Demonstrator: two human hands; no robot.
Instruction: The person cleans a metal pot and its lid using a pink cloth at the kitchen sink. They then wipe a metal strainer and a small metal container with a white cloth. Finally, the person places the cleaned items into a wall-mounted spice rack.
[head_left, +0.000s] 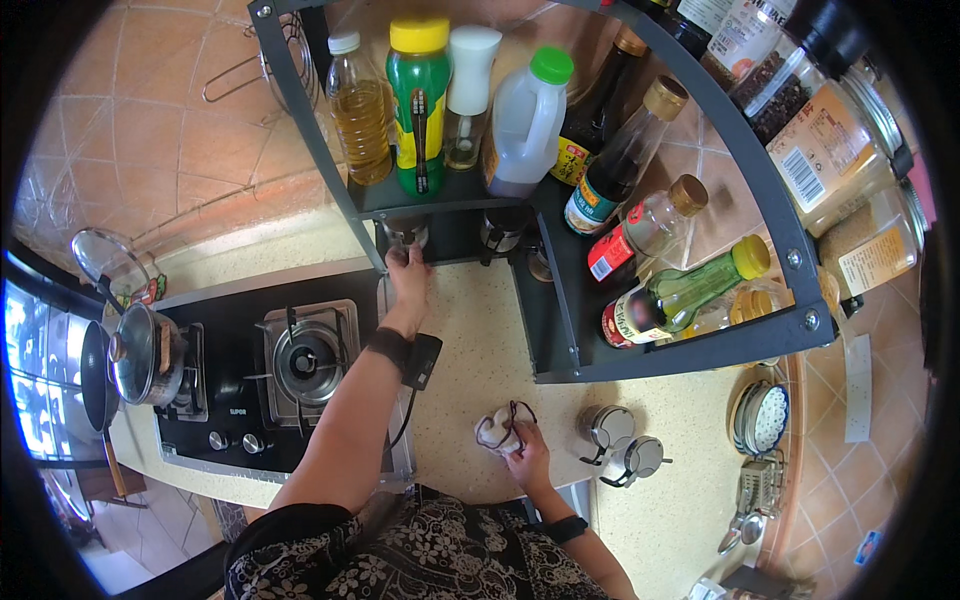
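Note:
My left hand (407, 283) reaches into the lower level of the dark metal corner rack (559, 300). Its thumb and fingers grip a small glass jar (405, 229), whose upper part is hidden by the shelf above. My right hand (531, 459) holds a bunched white cloth with a dark edge (496, 429) over the speckled countertop (465, 352). To the right of that hand, two glass seasoning jars with metal lids and dark handles stand together: one jar (604, 426) behind, the other jar (636, 459) nearer me.
Left is a gas hob (236, 375) with a lidded pot (146, 356); a frying pan (97, 375) stands beyond. Sauce and oil bottles (418, 112) crowd the rack's upper shelf. More handled jars (501, 229) sit below. Stacked dishes (761, 418) and a grater (759, 480) line the right wall.

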